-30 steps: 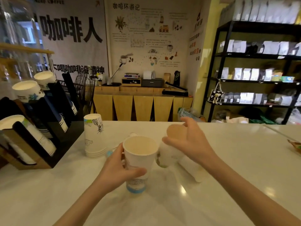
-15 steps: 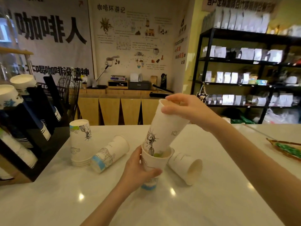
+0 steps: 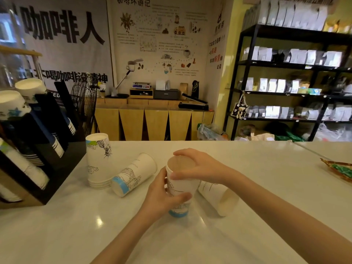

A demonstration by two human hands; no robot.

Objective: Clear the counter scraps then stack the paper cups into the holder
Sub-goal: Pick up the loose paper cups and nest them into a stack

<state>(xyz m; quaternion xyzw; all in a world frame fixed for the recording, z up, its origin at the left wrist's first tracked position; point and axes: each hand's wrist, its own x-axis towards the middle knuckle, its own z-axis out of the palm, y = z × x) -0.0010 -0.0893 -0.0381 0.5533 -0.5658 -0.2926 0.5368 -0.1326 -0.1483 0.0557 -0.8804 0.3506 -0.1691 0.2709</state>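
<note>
My left hand (image 3: 162,199) grips the side of an upright stack of nested paper cups (image 3: 180,189) standing on the white counter (image 3: 190,241). My right hand (image 3: 198,165) rests over its top rim, fingers around the uppermost cup. Left of it a single cup (image 3: 133,174) lies on its side, blue base toward me. Another cup (image 3: 219,197) lies on its side to the right, mouth toward me. An upside-down stack of printed cups (image 3: 99,160) stands beside the black cup holder (image 3: 43,149) at the left.
The holder carries several rows of tilted cups (image 3: 11,103). A wrapper with green contents (image 3: 339,171) lies at the counter's right edge. Behind the counter are a wooden sideboard (image 3: 152,121), a fan (image 3: 85,103) and black shelves of bags (image 3: 289,82).
My right hand has pushed the tilted cup down into the cup held by my left hand; the two now sit nested and upright.
</note>
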